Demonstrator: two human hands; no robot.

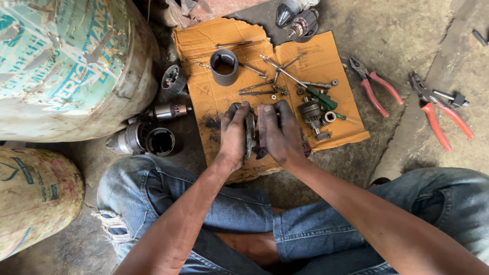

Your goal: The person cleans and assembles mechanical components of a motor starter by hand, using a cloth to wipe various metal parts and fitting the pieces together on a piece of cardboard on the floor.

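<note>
Both greasy hands, left hand and right hand, pinch a small metal part between pressed-together fingers over the near edge of the cardboard. Oily skin could let it slip and knock the screws just beyond off the cardboard.

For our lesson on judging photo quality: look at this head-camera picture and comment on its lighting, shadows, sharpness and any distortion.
Head view: soft, even daylight with no harsh glare; faint shadows fall under the left hand and right hand onto the cardboard sheet; the loose bolts and red-handled pliers are sharp; the drum at the left edge bulges, suggesting wide-angle distortion; the small metal part between the hands is mostly hidden.
</note>
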